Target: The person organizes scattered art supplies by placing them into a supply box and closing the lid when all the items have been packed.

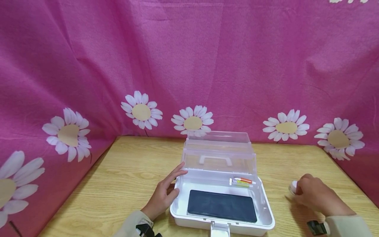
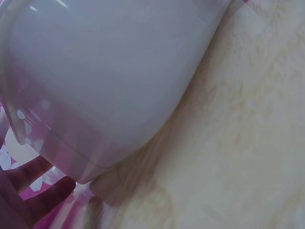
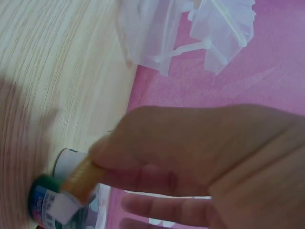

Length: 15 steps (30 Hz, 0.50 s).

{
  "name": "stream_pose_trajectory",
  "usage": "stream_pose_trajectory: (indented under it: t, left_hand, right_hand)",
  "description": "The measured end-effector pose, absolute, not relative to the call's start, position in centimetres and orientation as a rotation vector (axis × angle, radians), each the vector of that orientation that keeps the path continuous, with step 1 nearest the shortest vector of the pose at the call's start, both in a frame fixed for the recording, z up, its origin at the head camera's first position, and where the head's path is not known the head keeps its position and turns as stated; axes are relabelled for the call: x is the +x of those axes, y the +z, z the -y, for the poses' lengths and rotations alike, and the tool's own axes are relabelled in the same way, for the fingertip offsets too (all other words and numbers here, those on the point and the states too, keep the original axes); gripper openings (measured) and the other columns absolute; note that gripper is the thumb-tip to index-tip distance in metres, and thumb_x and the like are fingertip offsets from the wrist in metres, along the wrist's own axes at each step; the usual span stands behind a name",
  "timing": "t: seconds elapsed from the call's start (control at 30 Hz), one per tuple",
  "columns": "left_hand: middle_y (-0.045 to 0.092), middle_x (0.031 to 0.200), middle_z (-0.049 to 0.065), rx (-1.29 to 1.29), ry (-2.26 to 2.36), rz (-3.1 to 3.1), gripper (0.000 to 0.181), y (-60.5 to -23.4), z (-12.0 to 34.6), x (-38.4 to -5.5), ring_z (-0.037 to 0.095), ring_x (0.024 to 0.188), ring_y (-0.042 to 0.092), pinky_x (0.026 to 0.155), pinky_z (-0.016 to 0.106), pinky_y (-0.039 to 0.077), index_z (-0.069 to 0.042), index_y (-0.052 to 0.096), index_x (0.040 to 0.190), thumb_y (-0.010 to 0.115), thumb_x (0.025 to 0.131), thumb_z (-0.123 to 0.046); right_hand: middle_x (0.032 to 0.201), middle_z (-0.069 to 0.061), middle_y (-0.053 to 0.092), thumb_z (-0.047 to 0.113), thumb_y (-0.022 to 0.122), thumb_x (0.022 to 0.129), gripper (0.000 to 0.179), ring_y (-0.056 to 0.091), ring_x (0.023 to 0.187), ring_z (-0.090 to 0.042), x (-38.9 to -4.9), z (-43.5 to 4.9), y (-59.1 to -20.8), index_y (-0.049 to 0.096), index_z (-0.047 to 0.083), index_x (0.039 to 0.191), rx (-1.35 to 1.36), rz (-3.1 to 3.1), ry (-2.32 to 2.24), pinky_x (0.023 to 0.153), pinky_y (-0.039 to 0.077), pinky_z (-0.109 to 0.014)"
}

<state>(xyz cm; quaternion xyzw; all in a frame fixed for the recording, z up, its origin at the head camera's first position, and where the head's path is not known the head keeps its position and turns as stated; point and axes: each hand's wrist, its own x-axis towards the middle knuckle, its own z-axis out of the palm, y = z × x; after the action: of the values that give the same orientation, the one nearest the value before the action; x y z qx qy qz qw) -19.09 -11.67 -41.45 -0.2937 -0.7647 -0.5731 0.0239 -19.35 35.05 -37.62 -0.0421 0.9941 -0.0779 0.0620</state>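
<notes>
My left hand [image 1: 162,196] rests against the left side of an open white plastic box [image 1: 189,221], its fingers fairly straight along the rear corner. Two of those fingers [image 2: 50,195] touch the box's corner in the left wrist view. Inside the box lie a dark flat rectangular object [image 1: 222,205] and small tubes [image 1: 242,181] with orange and yellow-green markings. Off to the right, my right hand [image 1: 316,194] pinches a small orange-yellow piece with a white end [image 3: 83,180] between thumb and finger. It overlaps a green-topped labelled container [image 3: 42,198] in the right wrist view.
The box's clear tiered lid [image 1: 219,151] with a handle stands raised behind it. A white front latch [image 1: 220,229] hangs down. Beside the right hand is a white round item [image 1: 293,187]. A pink daisy-print cloth [image 1: 207,65] encloses the wooden table [image 1: 139,161] at the back and sides.
</notes>
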Motion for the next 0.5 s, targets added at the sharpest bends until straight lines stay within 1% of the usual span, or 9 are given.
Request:
stream_pose_trajectory:
  t: [0.1, 0.27, 0.37, 0.5]
  left_hand:
    - [0.023, 0.159, 0.005, -0.911, -1.774, 2.353, 0.058, -42.1, 11.7, -19.6, 0.027, 0.142, 0.029, 0.101, 0.043, 0.043, -0.011, 0.046, 0.141, 0.049, 0.087, 0.012]
    - [0.023, 0.158, -0.008, -0.897, -1.757, 2.355, 0.063, -44.1, 11.8, -20.8, 0.021, 0.142, 0.029, 0.100, 0.038, 0.044, -0.024, 0.046, 0.141, 0.050, 0.088, 0.010]
    - [0.024, 0.158, -0.010, -0.900, -1.740, 2.352, 0.064, -44.7, 11.8, -21.1, 0.020, 0.142, 0.030, 0.100, 0.035, 0.045, -0.028, 0.046, 0.140, 0.051, 0.088, 0.009]
    - [0.025, 0.157, -0.010, -0.895, -1.737, 2.347, 0.065, -44.8, 11.9, -21.1, 0.020, 0.141, 0.031, 0.099, 0.034, 0.045, -0.029, 0.047, 0.140, 0.050, 0.087, 0.009]
  right_hand:
    - [0.087, -0.015, 0.055, 0.019, 0.078, 0.074, 0.019, 0.049, 0.072, -0.022, -19.4, -34.9, -37.5, 0.063, 0.009, 0.069, -0.184, -3.074, -0.228, 0.062, 0.047, -0.039]
    - [0.087, -0.014, 0.056, 0.016, 0.073, 0.069, 0.014, 0.051, 0.072, -0.023, -19.1, -34.3, -37.2, 0.061, 0.011, 0.066, -0.295, -3.227, -0.200, 0.061, 0.045, -0.038]
    - [0.089, -0.013, 0.057, 0.017, 0.072, 0.068, 0.013, 0.052, 0.075, -0.024, -19.1, -33.7, -36.8, 0.061, 0.011, 0.067, -0.327, -3.271, -0.198, 0.062, 0.045, -0.038]
    - [0.093, -0.018, 0.057, 0.019, 0.073, 0.069, 0.016, 0.054, 0.080, -0.029, -19.3, -33.0, -36.1, 0.060, 0.009, 0.069, -0.300, -3.272, -0.248, 0.066, 0.048, -0.043]
